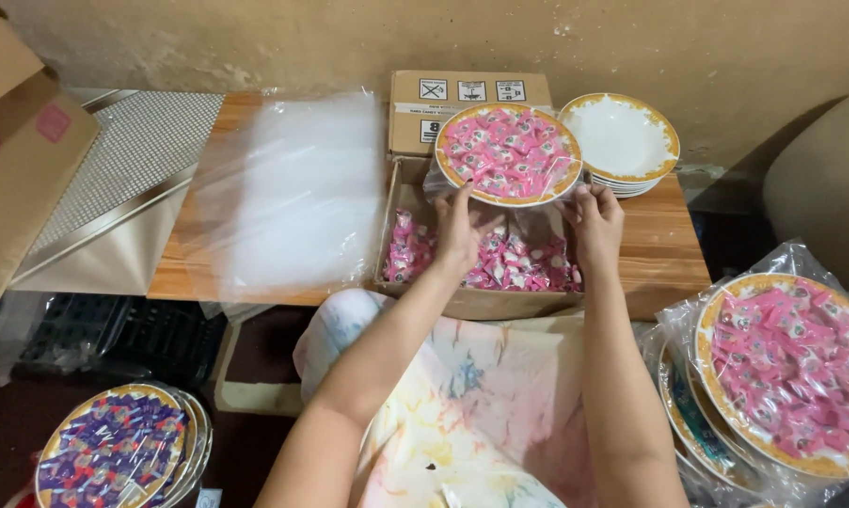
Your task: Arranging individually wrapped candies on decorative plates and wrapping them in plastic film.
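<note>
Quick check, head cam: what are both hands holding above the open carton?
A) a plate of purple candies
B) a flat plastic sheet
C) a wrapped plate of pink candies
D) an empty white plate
C: the left hand and right hand grip the lower edge of a gold-rimmed plate heaped with pink candies under clear film, above the carton. The empty plates sit stacked untouched behind.

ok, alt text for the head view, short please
Two bare hands, left hand and right hand, hold a plastic-wrapped plate of pink candies tilted above an open cardboard box of the same candies on a wooden table. Empty plates are stacked behind.
</note>
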